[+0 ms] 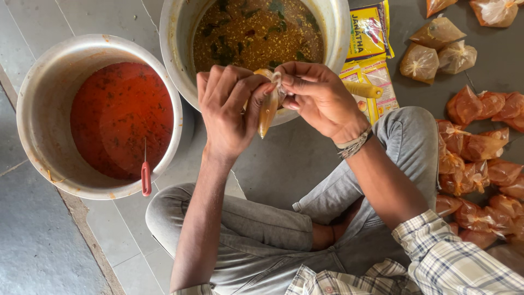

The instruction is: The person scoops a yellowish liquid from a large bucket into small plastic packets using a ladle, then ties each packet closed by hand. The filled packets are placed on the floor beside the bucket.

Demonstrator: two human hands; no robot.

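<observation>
The person sits cross-legged on the grey tiled floor (38, 240), both hands raised together in front of the knees. The left hand (229, 106) is closed around the body of a small clear plastic pouch of yellow-brown curry (268, 112), which hangs point-down so the liquid settles away from the neck. The right hand (319, 98) pinches the gathered neck of the pouch at the top, fingertips tight on the twisted plastic, apparently to keep it shut.

Directly beyond the hands stands a large aluminium pot of yellow-brown curry with green leaves (256, 33), close enough that drips would fall near its rim. To the left, a second aluminium pot of red gravy (117, 117) carries a red-handled ladle (146, 177) hooked on its rim. On the person's right, a heap of tied orange-filled pouches (480, 164) lies within arm's reach, with yellow printed packets (368, 38) beside it.
</observation>
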